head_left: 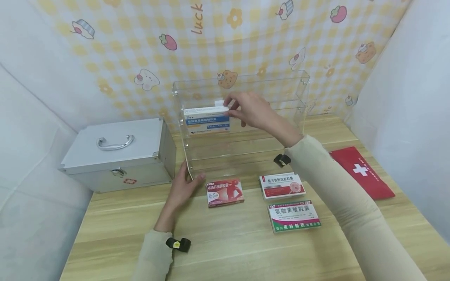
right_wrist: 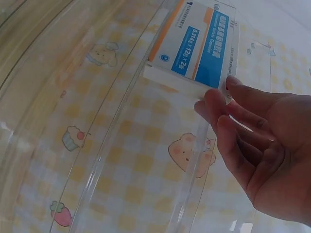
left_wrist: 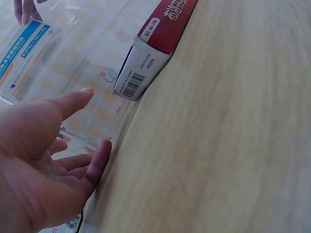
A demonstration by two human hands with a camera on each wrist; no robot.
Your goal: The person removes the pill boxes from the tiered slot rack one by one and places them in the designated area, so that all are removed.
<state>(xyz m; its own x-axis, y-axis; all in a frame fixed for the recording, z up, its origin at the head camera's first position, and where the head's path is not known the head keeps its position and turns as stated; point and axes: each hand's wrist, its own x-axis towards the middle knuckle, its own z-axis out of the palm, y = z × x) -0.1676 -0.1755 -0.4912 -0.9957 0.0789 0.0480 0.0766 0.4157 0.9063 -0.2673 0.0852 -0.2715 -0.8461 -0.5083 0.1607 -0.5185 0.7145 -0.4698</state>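
A clear acrylic rack [head_left: 246, 156] with stepped shelves stands at the back of the table. On an upper shelf, at its left end, is a white, blue and orange medicine box [head_left: 207, 121]. My right hand [head_left: 251, 109] pinches this box's right end between thumb and fingers; the right wrist view shows the thumb at the corner of the box [right_wrist: 194, 46]. Low at the rack's left front corner is my left hand [head_left: 184, 187], thumb spread away from the fingers, touching the side panel. Just right of that thumb lies a red medicine box [head_left: 225, 192].
Left of the rack stands a silver metal case [head_left: 119, 150] with a handle on its lid. In front lie a white-and-red medicine box [head_left: 282, 185] and a green-and-white medicine box [head_left: 294, 216]. A red first aid pouch [head_left: 372, 171] lies at the right, beyond my right sleeve.
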